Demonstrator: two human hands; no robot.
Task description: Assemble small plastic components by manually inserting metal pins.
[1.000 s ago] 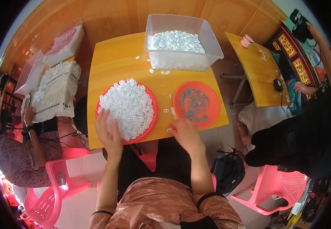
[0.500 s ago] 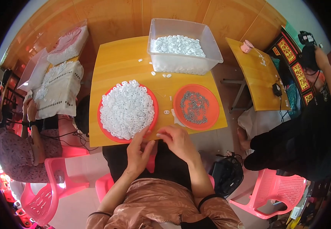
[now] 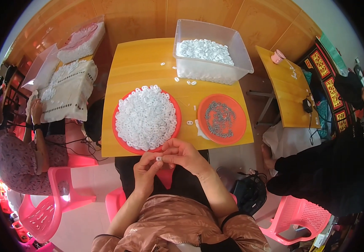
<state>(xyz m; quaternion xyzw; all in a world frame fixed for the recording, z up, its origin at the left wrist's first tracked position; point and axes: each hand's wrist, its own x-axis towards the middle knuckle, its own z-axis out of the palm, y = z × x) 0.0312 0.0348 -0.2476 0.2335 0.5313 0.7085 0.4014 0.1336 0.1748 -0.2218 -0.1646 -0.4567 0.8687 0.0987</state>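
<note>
My left hand (image 3: 147, 171) and my right hand (image 3: 183, 154) meet over my lap, just below the near edge of the yellow table (image 3: 140, 67). Between their fingertips they pinch a small white ring (image 3: 159, 158). Right above them a red plate (image 3: 121, 143) carries a heap of white rings (image 3: 146, 117). A second red plate (image 3: 236, 113) to the right holds a tangle of small grey metal pieces (image 3: 220, 119).
A clear plastic tub (image 3: 215, 71) full of white rings stands at the table's far right. Loose rings lie scattered on the table. A seated person (image 3: 18, 147) is at the left, another person (image 3: 329, 176) at the right. Pink plastic chairs (image 3: 304, 216) stand around, and a second yellow table (image 3: 289, 92).
Both hands have drawn back from the plates to my lap and come together on a small white ring.
</note>
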